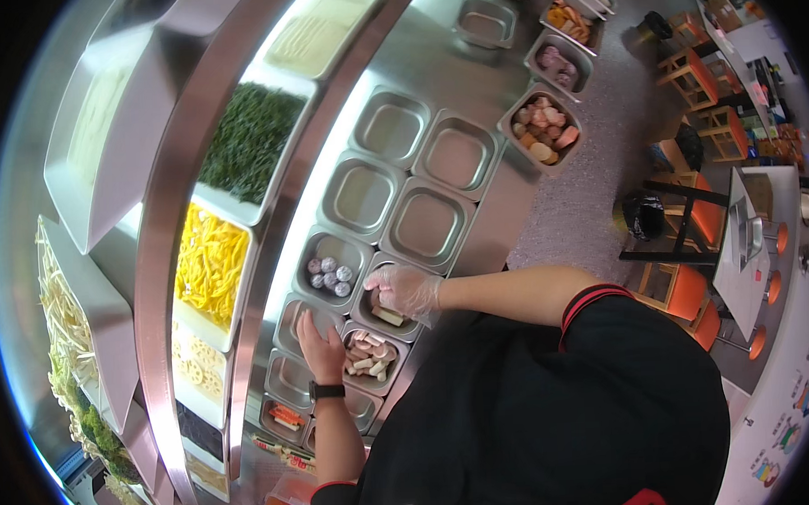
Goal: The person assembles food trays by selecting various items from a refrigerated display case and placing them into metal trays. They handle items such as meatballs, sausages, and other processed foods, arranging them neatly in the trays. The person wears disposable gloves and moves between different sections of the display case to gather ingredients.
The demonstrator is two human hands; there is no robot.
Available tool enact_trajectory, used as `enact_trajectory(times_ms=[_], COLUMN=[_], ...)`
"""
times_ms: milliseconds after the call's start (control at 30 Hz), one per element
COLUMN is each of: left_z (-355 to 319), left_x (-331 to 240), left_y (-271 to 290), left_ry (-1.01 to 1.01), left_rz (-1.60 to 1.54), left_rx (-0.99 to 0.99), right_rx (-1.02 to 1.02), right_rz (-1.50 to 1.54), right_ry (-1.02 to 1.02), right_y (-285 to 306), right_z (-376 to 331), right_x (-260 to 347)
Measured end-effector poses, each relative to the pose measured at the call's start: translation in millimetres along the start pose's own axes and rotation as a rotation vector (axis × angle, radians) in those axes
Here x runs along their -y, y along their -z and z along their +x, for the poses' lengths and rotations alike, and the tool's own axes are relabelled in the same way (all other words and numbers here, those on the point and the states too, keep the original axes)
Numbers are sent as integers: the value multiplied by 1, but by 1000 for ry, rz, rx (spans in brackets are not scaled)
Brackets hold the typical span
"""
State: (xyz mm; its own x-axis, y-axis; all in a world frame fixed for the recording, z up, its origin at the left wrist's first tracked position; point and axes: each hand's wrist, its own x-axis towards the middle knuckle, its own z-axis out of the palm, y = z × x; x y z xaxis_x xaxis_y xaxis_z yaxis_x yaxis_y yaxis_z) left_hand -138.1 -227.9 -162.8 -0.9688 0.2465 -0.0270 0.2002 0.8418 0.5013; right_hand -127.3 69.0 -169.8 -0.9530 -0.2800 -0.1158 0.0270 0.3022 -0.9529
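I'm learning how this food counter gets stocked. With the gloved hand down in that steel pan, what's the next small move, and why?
Probably lift the gloved right hand out of the steel pan, releasing the pale pieces it touches. The bare left hand already rests on the neighbouring empty pan, which looks next.

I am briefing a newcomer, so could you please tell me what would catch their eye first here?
The bright yellow strips and dark chopped greens on the upper shelf stand out. Below them, the gloved right hand reaches into a steel pan, while the bare left hand rests beside the pan of pale sausage pieces.
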Motion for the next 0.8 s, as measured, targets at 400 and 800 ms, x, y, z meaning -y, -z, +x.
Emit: enact_trajectory(times_ms=[400,800], left_z=[-16,-5], left_x=[-143,-258], left_y=[-53,-93], left_ry=[-84,-147], left_rz=[-241,-272], left_rx=[76,239], right_rx=[-182,-514], right_rz=[29,134], right_ry=[-253,-397], right_y=[134,308], right_z=[-169,-252], right_x=[35,13])
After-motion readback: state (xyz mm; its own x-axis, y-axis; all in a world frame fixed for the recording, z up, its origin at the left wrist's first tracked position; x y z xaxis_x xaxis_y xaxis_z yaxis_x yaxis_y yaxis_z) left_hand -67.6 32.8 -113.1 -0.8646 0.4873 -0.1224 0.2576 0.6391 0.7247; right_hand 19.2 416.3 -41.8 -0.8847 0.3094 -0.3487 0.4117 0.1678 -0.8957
